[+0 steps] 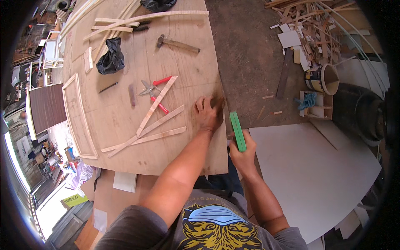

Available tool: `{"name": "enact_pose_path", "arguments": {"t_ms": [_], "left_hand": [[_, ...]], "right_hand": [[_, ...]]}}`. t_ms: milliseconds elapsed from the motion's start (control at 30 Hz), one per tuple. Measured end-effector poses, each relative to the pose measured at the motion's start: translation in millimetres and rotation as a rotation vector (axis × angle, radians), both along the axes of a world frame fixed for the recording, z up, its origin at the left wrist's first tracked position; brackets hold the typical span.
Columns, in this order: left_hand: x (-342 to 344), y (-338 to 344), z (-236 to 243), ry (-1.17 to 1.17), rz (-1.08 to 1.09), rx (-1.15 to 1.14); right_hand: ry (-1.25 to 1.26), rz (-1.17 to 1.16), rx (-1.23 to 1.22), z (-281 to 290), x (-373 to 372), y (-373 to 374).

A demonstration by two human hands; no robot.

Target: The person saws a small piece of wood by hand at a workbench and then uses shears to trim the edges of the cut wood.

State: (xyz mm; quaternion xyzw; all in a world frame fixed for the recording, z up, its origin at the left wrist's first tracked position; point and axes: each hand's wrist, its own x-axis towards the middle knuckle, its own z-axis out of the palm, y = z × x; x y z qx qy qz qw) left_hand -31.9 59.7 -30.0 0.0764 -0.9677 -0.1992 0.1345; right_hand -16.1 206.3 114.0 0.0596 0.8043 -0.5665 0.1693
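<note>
My left hand (207,114) rests on the right edge of the wooden tabletop (179,56), its fingers bent and apart, beside a dark patch. Whether anything lies under its palm is hidden. Just off that edge, my right hand (243,152) is closed round the green handle of what looks like a handsaw (238,131); its blade is barely visible, seen edge-on. Left of my left hand lie several thin wooden strips (160,135), crossing one another. Red-handled snips (155,91) sit partly under one strip. Farther off is a hammer (178,43) with a wooden handle.
A black plastic bag (111,56), a dark pencil-like rod (108,87) and a wooden frame (85,121) lie on the table's left. Long strips (166,15) cross its far end. To the right are a white board (308,175), a bucket (329,79) and piled scrap wood (316,33).
</note>
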Motion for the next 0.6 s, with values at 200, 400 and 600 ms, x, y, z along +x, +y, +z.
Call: {"name": "enact_pose_path", "arguments": {"t_ms": [200, 400, 600], "left_hand": [[5, -4, -7, -0.048, 0.007, -0.065], [2, -3, 0, -0.082, -0.023, -0.029], [5, -7, -7, -0.198, -0.066, -0.2]], "right_hand": [[-0.049, -0.053, -0.046, 2, 10, 1], [-0.077, -0.035, -0.006, 8, -15, -9], [-0.081, -0.054, -0.036, -5, -10, -4]]}}
